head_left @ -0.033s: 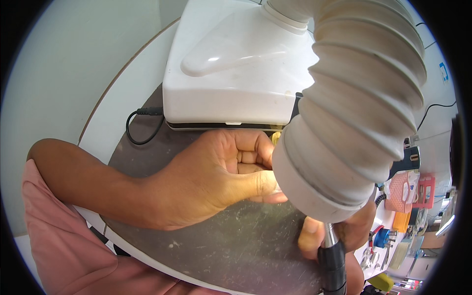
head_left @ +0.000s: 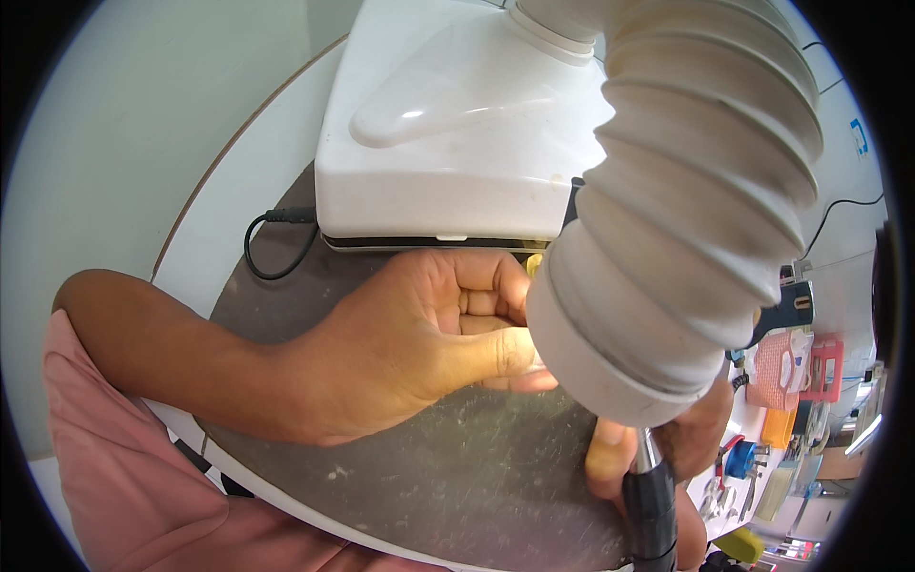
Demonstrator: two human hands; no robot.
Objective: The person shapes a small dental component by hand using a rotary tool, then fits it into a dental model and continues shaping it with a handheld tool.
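My left hand (head_left: 410,353) reaches in from the left with its fingers curled and its thumb bent toward them. The fingertips go behind the mouth of a ribbed white hose (head_left: 686,210), so whatever they pinch is hidden. A bit of something yellow (head_left: 535,264) shows beside the index finger. Below the hose mouth, my right hand (head_left: 691,443) grips a black rotary handpiece (head_left: 650,510) with a metal nose. The handpiece's front end is also behind the hose.
A white machine housing (head_left: 448,124) stands at the back, with a black cable (head_left: 255,257) at its left. The dark, scratched tabletop (head_left: 457,477) curves beneath my hands. To the right are a pink basket (head_left: 777,370), a blue round holder (head_left: 741,460) and small tools.
My right hand and the handpiece have shifted slightly to the right. The hose mouth sits a touch higher and to the left. My left hand is nearly still.
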